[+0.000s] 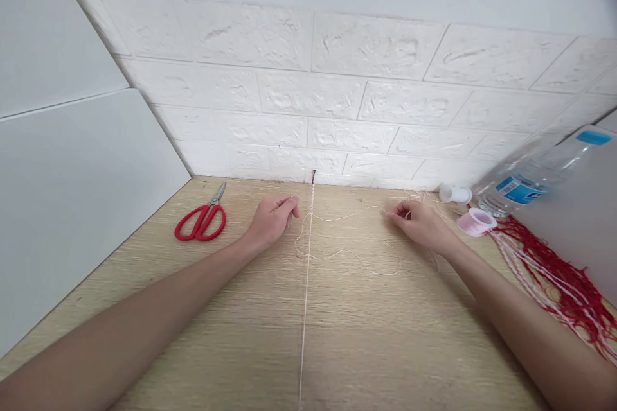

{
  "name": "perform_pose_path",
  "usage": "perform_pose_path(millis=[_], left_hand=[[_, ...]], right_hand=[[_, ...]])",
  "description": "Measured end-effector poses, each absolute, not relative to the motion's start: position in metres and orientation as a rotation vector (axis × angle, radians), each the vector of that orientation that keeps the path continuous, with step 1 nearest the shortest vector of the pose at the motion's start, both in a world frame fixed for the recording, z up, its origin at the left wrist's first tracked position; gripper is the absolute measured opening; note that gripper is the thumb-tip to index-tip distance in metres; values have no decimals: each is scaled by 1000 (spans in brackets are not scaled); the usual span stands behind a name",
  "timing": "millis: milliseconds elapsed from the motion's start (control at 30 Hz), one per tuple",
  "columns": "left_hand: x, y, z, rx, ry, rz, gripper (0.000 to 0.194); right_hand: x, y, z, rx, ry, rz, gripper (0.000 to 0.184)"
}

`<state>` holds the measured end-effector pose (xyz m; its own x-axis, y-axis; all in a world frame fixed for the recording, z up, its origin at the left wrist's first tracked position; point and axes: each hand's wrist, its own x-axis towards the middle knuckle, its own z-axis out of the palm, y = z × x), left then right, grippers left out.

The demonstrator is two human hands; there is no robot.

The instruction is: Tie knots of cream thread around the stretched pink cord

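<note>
A pale pink cord [305, 308] runs taut from a dark fixing point at the wall's foot toward me, with a short knotted or braided stretch [313, 198] at its far end. My left hand [274, 221] is just left of that stretch, fingers pinched together; whatever they hold is too small to make out. To the right, my right hand [421, 225] pinches a thin pale thread [357, 213] between thumb and fingers. This thread reaches across to the cord, and slack thread lies in loose curves on the table around and right of it.
Red-handled scissors [201, 219] lie at the left. At the right are a white spool [455, 194], a pink thread spool [476, 222], a tilted clear bottle [525, 186] and a heap of red and pink cords [559, 276]. A white brick-patterned wall [337, 103] closes off the table's back.
</note>
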<state>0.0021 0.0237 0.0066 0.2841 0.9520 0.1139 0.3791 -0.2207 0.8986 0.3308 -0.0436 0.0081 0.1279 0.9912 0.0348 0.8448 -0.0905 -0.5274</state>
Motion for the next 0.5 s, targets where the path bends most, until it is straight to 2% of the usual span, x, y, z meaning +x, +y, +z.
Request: perform_pose_path(millis=[100,300,500], left_hand=[[2,24,7,1767,1226,896,43],[2,23,7,1773,1235,886,43],[2,23,7,1771,1206,893,44]], right_hand=[[313,-54,24,-1800,-1728,572,30],[267,-84,49,-1354,-1637,1078,27],[229,-109,42,-1128,-1518,1434,24]])
